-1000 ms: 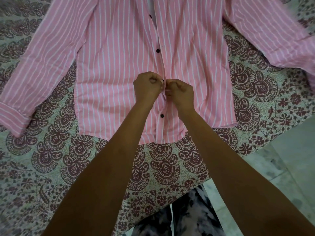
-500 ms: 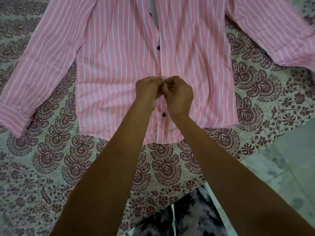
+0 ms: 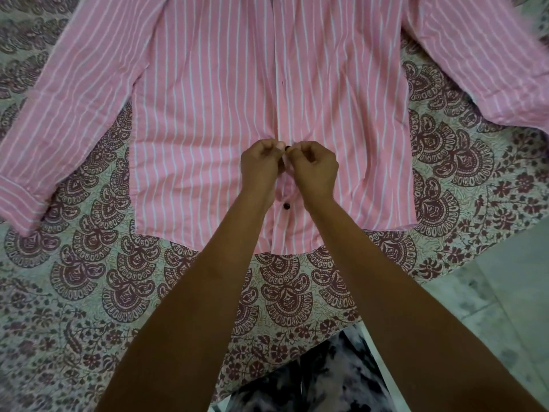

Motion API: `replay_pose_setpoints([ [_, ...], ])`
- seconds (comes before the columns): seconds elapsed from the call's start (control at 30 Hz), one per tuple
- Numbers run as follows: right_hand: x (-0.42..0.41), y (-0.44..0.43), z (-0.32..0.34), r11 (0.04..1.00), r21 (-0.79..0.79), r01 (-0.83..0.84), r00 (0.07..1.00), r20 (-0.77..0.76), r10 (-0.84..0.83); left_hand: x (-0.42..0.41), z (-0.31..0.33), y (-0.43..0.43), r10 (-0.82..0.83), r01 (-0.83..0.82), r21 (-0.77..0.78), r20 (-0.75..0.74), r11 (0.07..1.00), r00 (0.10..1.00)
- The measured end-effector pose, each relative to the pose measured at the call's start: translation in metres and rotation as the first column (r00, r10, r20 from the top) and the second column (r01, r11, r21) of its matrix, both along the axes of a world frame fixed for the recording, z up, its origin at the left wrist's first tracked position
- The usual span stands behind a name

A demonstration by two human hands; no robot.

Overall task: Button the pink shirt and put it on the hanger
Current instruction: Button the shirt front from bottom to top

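The pink shirt [image 3: 214,108] with white stripes lies flat, front up, on a patterned bedsheet, sleeves spread to both sides. My left hand [image 3: 260,165] and my right hand [image 3: 316,168] meet at the front placket, fingers curled, each pinching the shirt's edge. A dark button [image 3: 287,148] shows between their fingertips. Another dark button [image 3: 286,206] sits closed lower on the placket, between my wrists. No hanger is in view.
The paisley bedsheet [image 3: 89,278] covers the bed under the shirt. The bed's edge runs diagonally at the lower right, with grey tiled floor [image 3: 505,292] beyond it. My patterned trouser legs [image 3: 312,382] stand at the bottom.
The placket above my hands now lies shut over the button that showed higher up. A dark button has appeared between my fingertips. Both hands stay at the same spot on the shirt.
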State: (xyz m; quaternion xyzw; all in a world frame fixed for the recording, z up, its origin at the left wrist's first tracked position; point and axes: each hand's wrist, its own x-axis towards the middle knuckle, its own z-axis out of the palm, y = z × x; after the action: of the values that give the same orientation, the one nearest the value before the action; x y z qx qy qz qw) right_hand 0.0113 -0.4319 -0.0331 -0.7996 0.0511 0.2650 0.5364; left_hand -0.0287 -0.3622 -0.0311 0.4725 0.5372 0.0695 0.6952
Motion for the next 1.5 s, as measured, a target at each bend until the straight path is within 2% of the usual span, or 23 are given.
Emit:
replay_pose_setpoints([
  [0.07, 0.010, -0.002, 0.002, 0.996, 0.082, 0.033, 0.971, -0.240, -0.012, -0.005, -0.007, 0.003, -0.118, 0.120, 0.230, -0.025, 0.966, 0.993],
  [0.1, 0.014, -0.003, 0.004, 0.992, 0.120, 0.042, 0.944, -0.331, 0.000, -0.006, -0.008, 0.004, -0.193, 0.200, 0.345, -0.056, 0.917, 0.980],
  [0.17, 0.022, -0.004, 0.007, 0.987, 0.153, 0.039, 0.899, -0.438, 0.032, -0.006, -0.008, 0.007, -0.334, 0.364, 0.522, -0.156, 0.771, 0.930],
  [0.23, 0.026, -0.004, 0.007, 0.986, 0.165, 0.035, 0.872, -0.486, 0.050, -0.004, -0.009, 0.009, -0.383, 0.435, 0.609, -0.224, 0.663, 0.896],
  [0.27, 0.027, -0.004, 0.007, 0.987, 0.161, 0.024, 0.866, -0.497, 0.060, -0.004, -0.010, 0.010, -0.380, 0.443, 0.618, -0.241, 0.649, 0.893],
  [0.33, 0.031, -0.003, 0.005, 0.992, 0.119, -0.045, 0.882, -0.462, 0.096, -0.002, -0.014, 0.013, -0.356, 0.437, 0.586, -0.255, 0.683, 0.899],
  [0.43, 0.040, -0.001, -0.004, 0.965, -0.066, -0.256, 0.948, -0.210, 0.237, 0.002, -0.019, 0.024, -0.294, 0.384, 0.507, -0.252, 0.772, 0.922],
  [0.47, 0.043, 0.000, -0.005, 0.954, -0.131, -0.270, 0.959, -0.121, 0.255, 0.005, -0.020, 0.029, -0.276, 0.372, 0.514, -0.255, 0.773, 0.927],
  [0.53, 0.050, 0.006, -0.004, 0.955, -0.164, -0.248, 0.967, 0.021, 0.255, 0.014, -0.018, 0.039, -0.257, 0.356, 0.549, -0.251, 0.756, 0.933],
  [0.67, 0.068, 0.029, -0.003, 0.905, -0.189, -0.381, 0.881, 0.222, 0.417, 0.046, -0.012, 0.059, -0.274, 0.354, 0.582, -0.224, 0.732, 0.935],
  [0.77, 0.083, 0.048, -0.011, 0.795, -0.342, -0.501, 0.783, 0.212, 0.585, 0.067, -0.010, 0.073, -0.282, 0.371, 0.580, -0.242, 0.725, 0.928],
  [0.87, 0.093, 0.058, -0.016, 0.718, -0.449, -0.532, 0.739, 0.169, 0.653, 0.078, -0.011, 0.082, -0.282, 0.368, 0.592, -0.237, 0.717, 0.930],
  [0.93, 0.098, 0.063, -0.019, 0.699, -0.475, -0.535, 0.734, 0.148, 0.663, 0.082, -0.013, 0.085, -0.306, 0.378, 0.582, -0.223, 0.720, 0.926],
  [1.1, 0.111, 0.058, -0.024, 0.864, -0.273, -0.424, 0.876, 0.119, 0.467, 0.082, -0.027, 0.084, -0.348, 0.431, 0.563, -0.255, 0.706, 0.902],
  [1.23, 0.118, 0.053, -0.029, 0.854, -0.261, -0.449, 0.866, 0.108, 0.489, 0.080, -0.032, 0.087, -0.321, 0.446, 0.566, -0.313, 0.693, 0.894],
  [1.33, 0.119, 0.055, -0.030, 0.868, -0.239, -0.436, 0.879, 0.096, 0.468, 0.081, -0.029, 0.089, -0.379, 0.538, 0.586, -0.382, 0.606, 0.843],
  [1.4, 0.116, 0.056, -0.032, 0.918, -0.154, -0.367, 0.920, 0.085, 0.382, 0.082, -0.026, 0.089, -0.416, 0.624, 0.586, -0.465, 0.517, 0.781],
  [1.5, 0.110, 0.055, -0.032, 0.956, -0.071, -0.285, 0.954, 0.080, 0.290, 0.083, -0.020, 0.084, -0.427, 0.688, 0.573, -0.540, 0.445, 0.725],
])
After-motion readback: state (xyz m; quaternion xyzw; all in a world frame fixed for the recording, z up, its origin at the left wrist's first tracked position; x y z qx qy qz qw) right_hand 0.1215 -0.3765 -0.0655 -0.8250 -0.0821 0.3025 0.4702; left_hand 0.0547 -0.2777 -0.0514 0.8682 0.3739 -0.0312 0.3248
